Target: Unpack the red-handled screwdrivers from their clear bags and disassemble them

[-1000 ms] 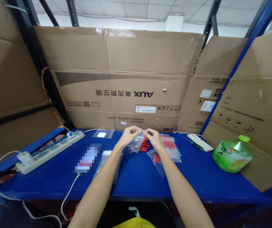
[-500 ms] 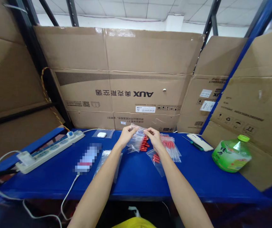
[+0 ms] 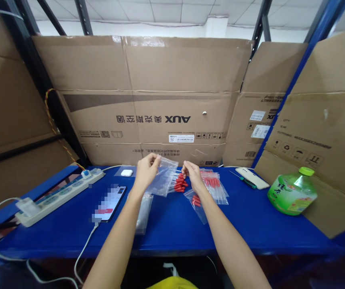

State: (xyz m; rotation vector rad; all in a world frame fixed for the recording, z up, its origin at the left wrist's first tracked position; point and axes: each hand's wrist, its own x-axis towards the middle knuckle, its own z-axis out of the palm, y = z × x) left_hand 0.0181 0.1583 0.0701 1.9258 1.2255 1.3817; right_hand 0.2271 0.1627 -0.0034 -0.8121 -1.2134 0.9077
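Note:
My left hand (image 3: 146,170) pinches the top edge of a small clear plastic bag (image 3: 163,180) and holds it up above the blue table (image 3: 175,224). My right hand (image 3: 192,176) hovers just right of the bag, over a loose pile of red-tipped pieces (image 3: 179,185); whether its pinched fingers hold one I cannot tell. Filled clear bags with red pieces (image 3: 216,186) lie to the right of that hand, and one more such bag (image 3: 196,200) lies under my right forearm. Empty clear bags (image 3: 143,208) lie under my left forearm.
A phone (image 3: 107,204) on a white cable lies left of my arms, beside a power strip (image 3: 60,194). An earbud case (image 3: 126,173) sits at the back. A white device (image 3: 252,178), a screwdriver (image 3: 244,180) and a green jug (image 3: 292,192) are on the right. Cardboard boxes (image 3: 160,100) wall the table.
My hands have parted: the left lifted the clear bag up and left, while the right let go of it and dropped toward the red pieces. The camera view shifted slightly.

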